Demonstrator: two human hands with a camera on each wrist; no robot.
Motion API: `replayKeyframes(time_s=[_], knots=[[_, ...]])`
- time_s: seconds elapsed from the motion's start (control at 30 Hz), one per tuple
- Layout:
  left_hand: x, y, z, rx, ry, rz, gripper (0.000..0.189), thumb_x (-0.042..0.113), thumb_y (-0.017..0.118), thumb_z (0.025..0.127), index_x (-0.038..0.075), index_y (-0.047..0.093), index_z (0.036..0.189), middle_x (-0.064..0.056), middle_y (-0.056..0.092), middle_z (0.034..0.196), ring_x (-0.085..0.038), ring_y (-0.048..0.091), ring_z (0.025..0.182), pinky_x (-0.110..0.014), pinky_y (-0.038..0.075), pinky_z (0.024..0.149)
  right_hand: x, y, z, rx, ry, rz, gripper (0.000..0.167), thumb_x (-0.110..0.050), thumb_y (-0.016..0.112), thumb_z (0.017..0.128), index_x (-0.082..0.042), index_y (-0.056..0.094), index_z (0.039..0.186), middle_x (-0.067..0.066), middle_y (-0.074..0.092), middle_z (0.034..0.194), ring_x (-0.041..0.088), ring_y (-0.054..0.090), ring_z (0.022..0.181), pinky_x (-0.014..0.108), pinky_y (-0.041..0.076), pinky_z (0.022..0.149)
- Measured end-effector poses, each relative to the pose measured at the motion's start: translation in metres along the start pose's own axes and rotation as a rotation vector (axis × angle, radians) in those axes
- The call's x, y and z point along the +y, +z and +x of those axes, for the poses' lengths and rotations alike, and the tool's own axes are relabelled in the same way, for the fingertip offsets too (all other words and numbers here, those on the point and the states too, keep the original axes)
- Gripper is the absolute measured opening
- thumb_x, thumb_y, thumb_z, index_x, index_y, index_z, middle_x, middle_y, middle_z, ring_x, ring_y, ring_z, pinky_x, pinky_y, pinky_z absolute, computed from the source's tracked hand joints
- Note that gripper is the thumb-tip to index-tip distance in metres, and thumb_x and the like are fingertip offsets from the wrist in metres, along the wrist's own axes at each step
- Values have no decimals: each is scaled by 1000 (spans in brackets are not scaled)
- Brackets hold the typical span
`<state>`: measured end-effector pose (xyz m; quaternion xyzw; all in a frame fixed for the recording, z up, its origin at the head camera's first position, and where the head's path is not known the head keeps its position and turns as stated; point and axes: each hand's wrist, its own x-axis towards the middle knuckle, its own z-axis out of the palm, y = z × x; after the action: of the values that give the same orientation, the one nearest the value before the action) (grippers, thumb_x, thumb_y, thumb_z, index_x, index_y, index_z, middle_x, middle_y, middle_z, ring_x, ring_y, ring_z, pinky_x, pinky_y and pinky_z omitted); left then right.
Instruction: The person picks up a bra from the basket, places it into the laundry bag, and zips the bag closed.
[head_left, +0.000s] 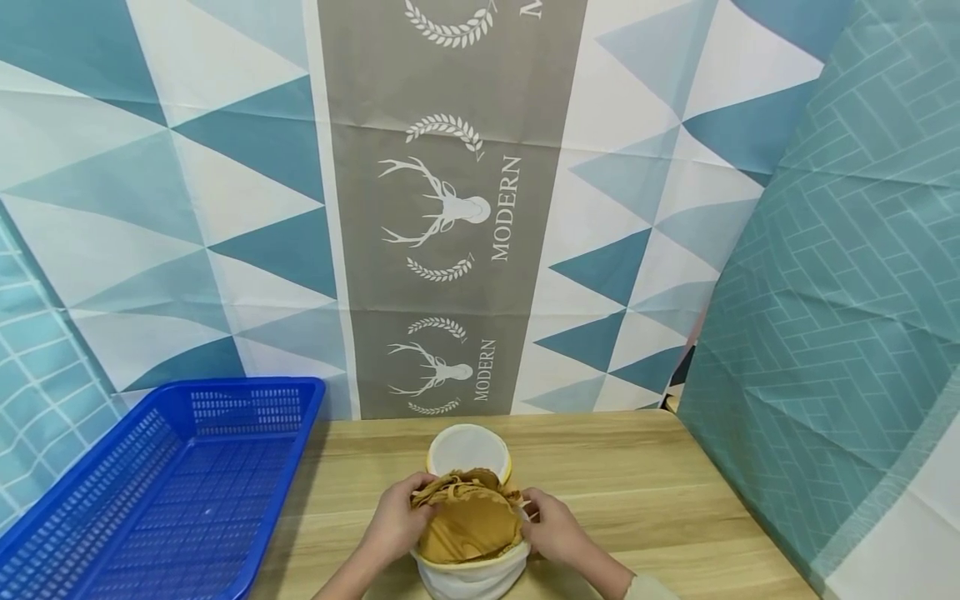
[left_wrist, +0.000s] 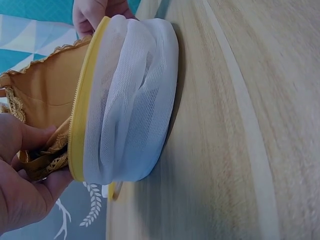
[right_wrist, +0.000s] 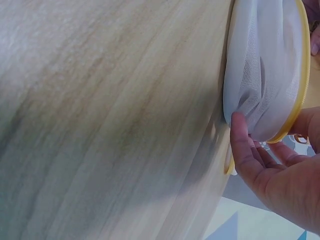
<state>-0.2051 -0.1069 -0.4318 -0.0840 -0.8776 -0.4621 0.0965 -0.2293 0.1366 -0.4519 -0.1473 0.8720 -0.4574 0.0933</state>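
Observation:
A mustard-coloured bra (head_left: 468, 529) with lace edging sits in the mouth of a round white mesh laundry bag (head_left: 472, 579), partly above its rim. The bag's yellow zipper (left_wrist: 82, 110) runs round that rim, and its lid (head_left: 468, 450) is folded back behind. At the left side, my left hand (head_left: 399, 518) pinches the lace and band of the bra between thumb and fingers. On the opposite side my right hand (right_wrist: 280, 170) grips the bag's rim, thumb on the inner side and fingers outside against the mesh. The lower part of the bra is hidden in the bag.
A large blue plastic basket (head_left: 202, 500) stands left of the bag. Under the bag is a wood-grain table (head_left: 637, 483). A patterned cloth (head_left: 450, 275) hangs behind the table, and a teal one (head_left: 847, 333) hangs along the right side.

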Motion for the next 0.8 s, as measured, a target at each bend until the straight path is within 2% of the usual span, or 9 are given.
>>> replayKeyframes(time_s=[0.17,0.33,0.53,0.8], knots=[[-2,0,0,-11,18,7,25,-1,68,77,6,66,101,-7,69,97,-19,61,90,-26,49,73,0,0,0,9,-17,-27,42,4,57,82,9,50,122,18,60,100,25,58,89,29,53,59],[-2,-2,0,-33,46,39,26,-4,66,77,5,67,101,-9,69,99,-22,63,92,-26,50,72,-1,-1,0,9,-27,-41,41,4,56,82,8,51,123,19,60,101,27,59,90,29,52,60],[-2,-3,2,-64,73,62,31,-10,59,76,5,68,101,-9,69,100,-23,63,95,-29,51,75,-2,-1,-2,5,-34,-10,34,3,54,85,5,54,119,15,60,96,21,58,83,24,52,54],[-2,-1,1,-23,172,180,32,-14,57,72,4,69,95,-7,70,93,-25,66,90,-37,53,77,-2,0,-4,-1,-19,41,31,2,53,86,1,56,118,15,58,98,18,57,79,28,53,54]])
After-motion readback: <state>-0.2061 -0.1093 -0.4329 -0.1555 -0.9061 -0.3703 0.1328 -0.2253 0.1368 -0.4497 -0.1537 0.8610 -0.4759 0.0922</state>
